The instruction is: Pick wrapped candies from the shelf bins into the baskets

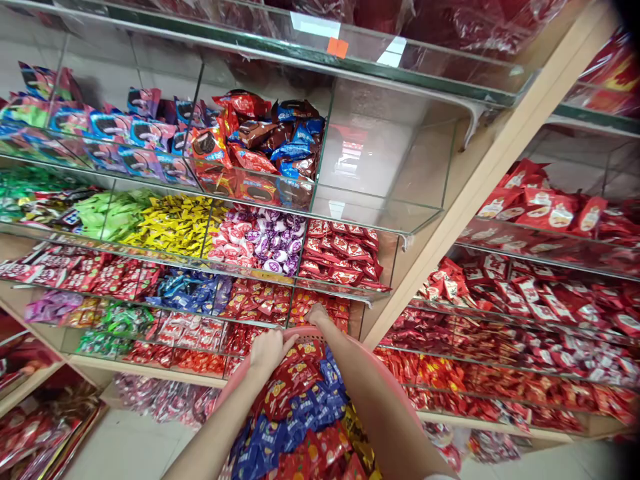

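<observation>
A pink plastic basket (pixel 234 381) with a perforated rim sits in front of me, filled with wrapped candies in red, blue and yellow. Closed over the far rim is my left hand (pixel 270 349), its thumb pointing right. My right hand (pixel 318 313) reaches past the basket to a lower shelf compartment of orange-red candy packets (pixel 340 312). Its fingertips are at those packets, and I cannot make out whether they grip any. Inside the basket, red packets (pixel 295 377) lie toward the far side, with blue packets (pixel 273 433) nearer me.
Glass-fronted shelves (pixel 260 270) hold many candies in divided compartments. A slanting wooden upright (pixel 480 167) separates them from more red packets (pixel 545 207) on the right. An overhead glass shelf (pixel 425 83) juts out. Bagged candies (pixel 165 397) lie near the tiled floor (pixel 130 443).
</observation>
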`<state>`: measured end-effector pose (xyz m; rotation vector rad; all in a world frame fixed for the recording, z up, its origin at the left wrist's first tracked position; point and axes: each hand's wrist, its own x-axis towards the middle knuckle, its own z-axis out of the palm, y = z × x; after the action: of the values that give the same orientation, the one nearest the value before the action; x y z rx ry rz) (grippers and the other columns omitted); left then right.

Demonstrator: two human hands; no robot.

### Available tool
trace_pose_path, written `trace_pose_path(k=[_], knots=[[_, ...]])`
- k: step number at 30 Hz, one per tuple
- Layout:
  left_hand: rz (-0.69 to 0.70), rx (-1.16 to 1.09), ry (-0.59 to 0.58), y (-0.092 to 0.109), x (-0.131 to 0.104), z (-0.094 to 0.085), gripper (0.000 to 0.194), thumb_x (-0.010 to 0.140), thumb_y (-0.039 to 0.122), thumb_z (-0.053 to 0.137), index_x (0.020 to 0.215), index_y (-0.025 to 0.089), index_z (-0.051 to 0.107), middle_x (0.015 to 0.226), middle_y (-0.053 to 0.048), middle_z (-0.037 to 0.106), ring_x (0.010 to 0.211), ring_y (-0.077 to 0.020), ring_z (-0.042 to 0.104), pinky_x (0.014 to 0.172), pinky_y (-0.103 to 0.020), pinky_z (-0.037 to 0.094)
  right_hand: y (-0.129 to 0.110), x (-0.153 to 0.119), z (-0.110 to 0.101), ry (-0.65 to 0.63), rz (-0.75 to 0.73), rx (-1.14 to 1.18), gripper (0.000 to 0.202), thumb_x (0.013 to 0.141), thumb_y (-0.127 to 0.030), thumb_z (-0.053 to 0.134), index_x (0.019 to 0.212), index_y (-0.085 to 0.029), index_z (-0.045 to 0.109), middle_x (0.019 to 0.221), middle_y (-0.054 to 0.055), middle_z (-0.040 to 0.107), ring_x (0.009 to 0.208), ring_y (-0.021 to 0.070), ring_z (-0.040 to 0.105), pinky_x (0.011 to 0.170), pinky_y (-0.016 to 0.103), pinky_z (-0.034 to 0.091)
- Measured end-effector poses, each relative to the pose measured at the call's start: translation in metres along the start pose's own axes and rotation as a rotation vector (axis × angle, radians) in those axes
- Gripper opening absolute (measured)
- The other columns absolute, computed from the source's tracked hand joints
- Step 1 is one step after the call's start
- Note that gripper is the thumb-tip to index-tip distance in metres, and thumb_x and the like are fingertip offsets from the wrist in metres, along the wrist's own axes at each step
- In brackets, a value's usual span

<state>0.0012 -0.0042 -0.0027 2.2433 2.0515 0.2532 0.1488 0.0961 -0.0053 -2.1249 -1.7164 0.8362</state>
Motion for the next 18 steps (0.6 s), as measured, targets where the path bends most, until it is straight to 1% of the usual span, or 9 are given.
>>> trace_pose_path(k=[4,8,10,13,16,18], knots=[[0.010,0.000,0.005,-0.002,0.001,0.001,0.069,0.080,0.066,0.020,0.085,0.012,0.063,0.078,-0.017,0.067,0.077,-0.0310,0.065,0.066,-0.039,0.048,0.003,0.000,-0.003,-0.123,0.122,0.049,0.030,0.086,-0.032,0.053,0.110,-0.015,0.054,0.110,0.006,0.056,0.094,0.0200,0.057,0.078,0.037,0.049],[0.017,-0.002,0.023,-0.002,0.000,0.001,0.070,0.080,0.066,0.018,0.085,0.011,0.062,0.075,-0.017,0.066,0.075,-0.0307,0.065,0.065,-0.038,0.048,0.012,-0.005,-0.018,-0.152,0.125,0.153,0.031,0.086,-0.033,0.053,0.110,-0.014,0.054,0.110,0.007,0.056,0.094,0.0205,0.057,0.078,0.038,0.049],[0.023,0.001,0.029,-0.002,-0.001,0.001,0.070,0.081,0.065,0.018,0.086,0.010,0.062,0.075,-0.018,0.066,0.075,-0.0304,0.064,0.065,-0.037,0.048,0.019,-0.010,-0.027,-0.151,0.101,0.228,0.031,0.086,-0.033,0.052,0.111,-0.014,0.054,0.109,0.007,0.056,0.093,0.0197,0.057,0.077,0.038,0.050],[0.043,0.008,0.031,-0.002,-0.001,0.002,0.069,0.082,0.063,0.020,0.088,0.010,0.062,0.077,-0.018,0.065,0.077,-0.0311,0.064,0.065,-0.037,0.048,0.029,-0.022,-0.040,-0.141,0.032,0.360,0.028,0.087,-0.032,0.051,0.108,-0.014,0.054,0.103,0.006,0.058,0.085,0.0159,0.059,0.072,0.034,0.051],[0.053,0.013,0.036,-0.002,-0.001,0.002,0.068,0.082,0.063,0.020,0.088,0.009,0.062,0.078,-0.018,0.065,0.077,-0.0323,0.063,0.065,-0.039,0.047,0.040,-0.038,-0.052,-0.105,-0.073,0.495,0.021,0.087,-0.029,0.052,0.098,-0.012,0.056,0.090,0.003,0.060,0.074,0.0121,0.060,0.065,0.029,0.052],[0.053,0.016,0.036,-0.002,-0.001,0.002,0.069,0.082,0.064,0.020,0.087,0.010,0.062,0.078,-0.017,0.066,0.077,-0.0326,0.063,0.064,-0.039,0.047,0.045,-0.051,-0.059,-0.075,-0.145,0.576,0.015,0.086,-0.026,0.052,0.088,-0.011,0.056,0.078,0.001,0.060,0.069,0.0108,0.060,0.064,0.026,0.051]])
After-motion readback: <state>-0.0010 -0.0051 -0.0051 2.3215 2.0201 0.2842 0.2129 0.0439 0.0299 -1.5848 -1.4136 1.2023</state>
